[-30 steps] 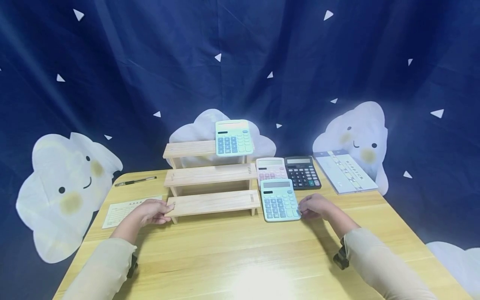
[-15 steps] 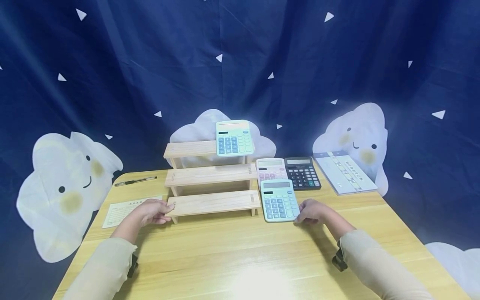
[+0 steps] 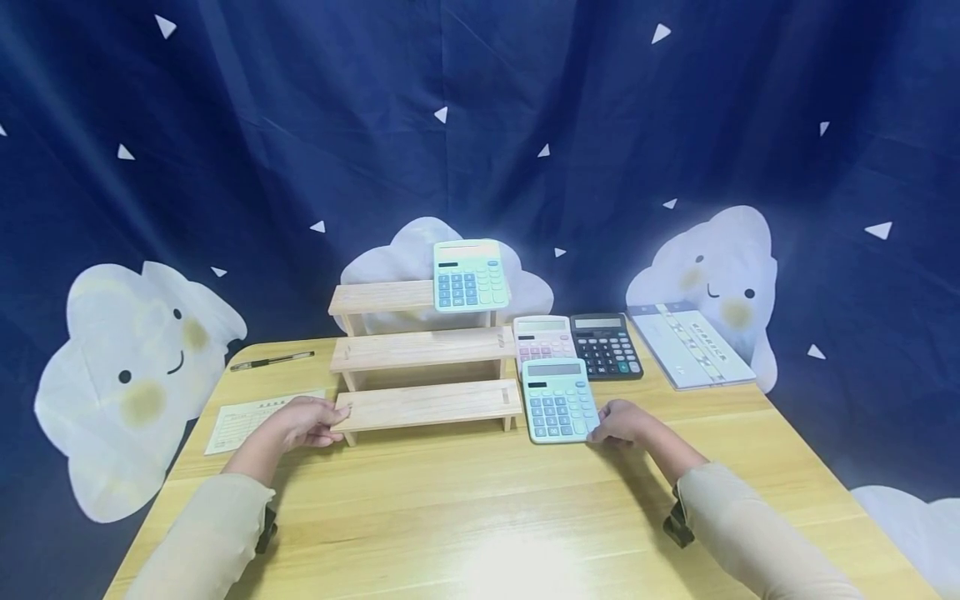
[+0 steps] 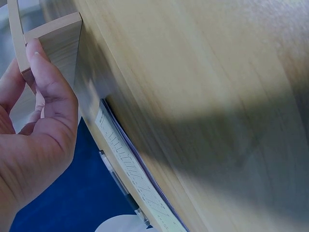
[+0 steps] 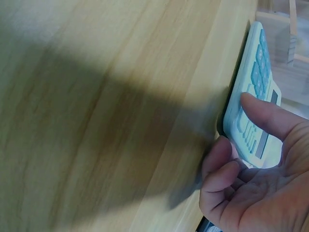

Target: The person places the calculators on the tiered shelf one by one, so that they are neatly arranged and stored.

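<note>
A three-step wooden rack (image 3: 427, 404) stands on the table. My left hand (image 3: 306, 422) pinches the left end of its lowest step, thumb on top and fingers beneath, as the left wrist view shows. On the right, my right hand (image 3: 622, 423) holds the lower right corner of a mint-green calculator (image 3: 558, 400), with the thumb (image 5: 263, 113) on its face and curled fingers at its edge. That calculator overlaps a pink calculator (image 3: 543, 333) behind it. Beside the pink one lies a black calculator (image 3: 606, 346). Another mint calculator (image 3: 470, 275) leans on the top step's right side.
A printed sheet (image 3: 243, 421) lies left of the rack, with a black pen (image 3: 272, 362) behind it. At the back right rests a pale-covered book or pad (image 3: 690, 346). A blue curtain (image 3: 480, 125) with clouds hangs behind the table (image 3: 420, 517).
My right hand has shifted slightly left, its thumb now over the mint calculator's lower right corner. The left hand and the rack have stayed in place.
</note>
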{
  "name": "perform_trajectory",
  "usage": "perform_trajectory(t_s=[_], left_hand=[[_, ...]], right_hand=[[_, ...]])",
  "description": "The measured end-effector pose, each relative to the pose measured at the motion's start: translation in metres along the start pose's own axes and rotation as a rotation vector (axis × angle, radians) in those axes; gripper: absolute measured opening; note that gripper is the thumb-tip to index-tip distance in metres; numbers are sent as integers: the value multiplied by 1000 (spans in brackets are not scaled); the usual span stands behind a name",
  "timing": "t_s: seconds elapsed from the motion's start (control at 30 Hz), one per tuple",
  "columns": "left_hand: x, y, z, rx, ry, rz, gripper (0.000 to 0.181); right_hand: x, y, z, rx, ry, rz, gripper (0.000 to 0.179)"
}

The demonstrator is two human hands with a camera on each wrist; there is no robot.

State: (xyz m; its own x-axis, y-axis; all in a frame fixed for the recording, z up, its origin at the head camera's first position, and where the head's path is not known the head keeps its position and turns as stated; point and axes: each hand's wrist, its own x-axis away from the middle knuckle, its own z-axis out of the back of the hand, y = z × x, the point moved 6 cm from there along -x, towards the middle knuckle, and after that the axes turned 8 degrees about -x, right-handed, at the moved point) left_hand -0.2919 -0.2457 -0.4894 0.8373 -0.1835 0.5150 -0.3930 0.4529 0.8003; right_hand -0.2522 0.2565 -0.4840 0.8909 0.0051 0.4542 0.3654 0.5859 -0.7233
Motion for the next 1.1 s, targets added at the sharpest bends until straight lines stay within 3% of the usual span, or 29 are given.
perform_trajectory(t_s=[0.37, 0.63, 0.83, 0.97, 1.1], left_hand=[[0, 1, -1, -8, -7, -8, 57], [2, 1, -1, 7, 4, -6, 47], [1, 2, -1, 10, 2, -2, 50], [1, 3, -1, 12, -1, -2, 47], [2, 4, -2, 7, -8, -10, 48]], right_hand=[[0, -2, 1, -23, 14, 24, 27], [-1, -5, 1, -146, -14, 42, 28], [-3, -3, 2, -218, -12, 58, 31], [-4, -3, 5, -291, -65, 56, 38], [-6, -1, 8, -468, -167, 36, 45]])
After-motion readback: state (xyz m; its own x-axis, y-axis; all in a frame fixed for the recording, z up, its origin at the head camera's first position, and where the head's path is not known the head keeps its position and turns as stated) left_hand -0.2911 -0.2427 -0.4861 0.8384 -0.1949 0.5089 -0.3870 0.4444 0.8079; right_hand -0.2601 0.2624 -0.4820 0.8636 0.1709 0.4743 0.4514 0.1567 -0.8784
